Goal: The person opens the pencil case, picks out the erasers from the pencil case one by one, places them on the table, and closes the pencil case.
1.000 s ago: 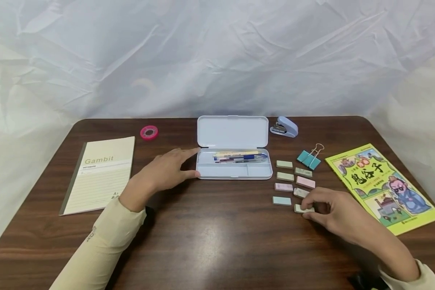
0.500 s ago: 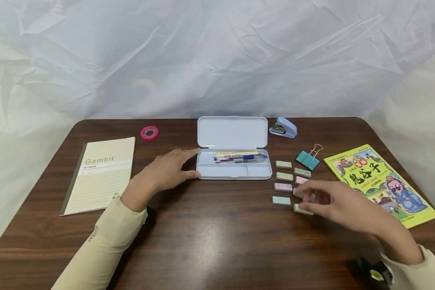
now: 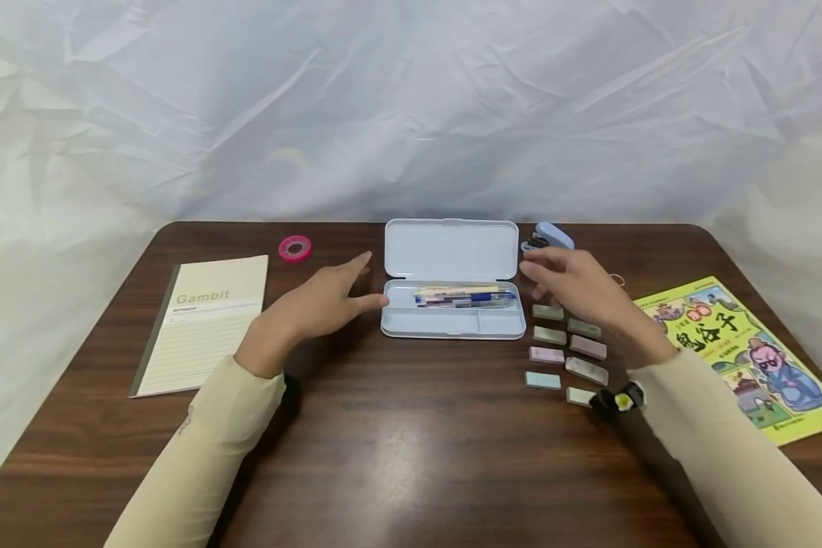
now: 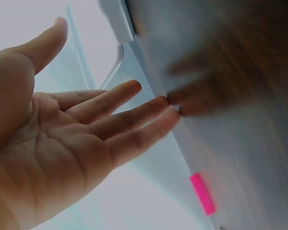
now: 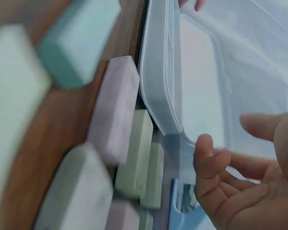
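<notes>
1. While hovering over the dark wooden table (image 3: pixel 397 457), left hand (image 3: pixel 315 308) spread flat with fingers straight, holding nothing, fingertips just beside the left end of the open pencil case (image 3: pixel 452 323).
2. Seen from the left wrist view as an open palm (image 4: pixel 53 143), fingers apart and relaxed, near the pale case edge (image 4: pixel 134 52).
3. Raised above the erasers, right hand (image 3: pixel 575 285) with fingers loosely extended, gripping nothing, just right of the case lid (image 3: pixel 450 250) and in front of the blue stapler (image 3: pixel 551 234).
4. Shown from the right wrist view with loosely bent fingers (image 5: pixel 216 165) and an empty palm close to the case corner (image 5: pixel 163 96).
5. Lying inside the case tray, several pens (image 3: pixel 462 298), in the rear compartment.
6. Set out in two columns right of the case, pastel erasers (image 3: pixel 546 355), green, pink, blue and grey, each flat on the table and apart from both hands.
7. Placed at the left, a Gambit notebook (image 3: pixel 205 327), with a pink tape roll (image 3: pixel 294 248) behind it.
8. Resting at the right edge, a yellow picture book (image 3: pixel 747 354), partly covered by the right sleeve.
</notes>
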